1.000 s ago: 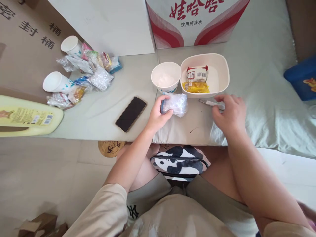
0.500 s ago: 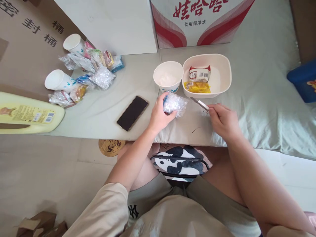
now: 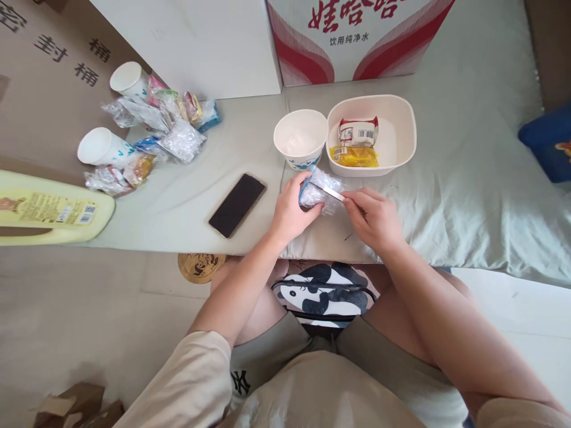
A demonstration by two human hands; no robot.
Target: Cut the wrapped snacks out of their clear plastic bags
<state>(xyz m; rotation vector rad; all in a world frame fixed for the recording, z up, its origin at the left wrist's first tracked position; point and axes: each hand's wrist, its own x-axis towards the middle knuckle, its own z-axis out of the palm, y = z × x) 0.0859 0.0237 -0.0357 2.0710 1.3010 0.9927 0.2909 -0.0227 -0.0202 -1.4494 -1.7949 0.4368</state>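
My left hand is closed around a crinkled clear-and-blue plastic packet, low in front of the white paper bowl. In my right hand is a slim silver-and-white knife, pointing left. Its tip lies over the packet; whether it has gone into the plastic I cannot tell. Just beyond stands a cream rectangular tub, holding a red-and-white packet and a yellow packet.
A phone lies left of my hands. Farther left are two paper cups on their sides among several wrapped packets, and a pale yellow jug. A printed carton stands behind the tub. The cloth-covered surface's front edge runs near my knees.
My right hand has moved left, bringing the knife from beside the packet to over it. My left hand keeps its grip, with the packet slightly turned.
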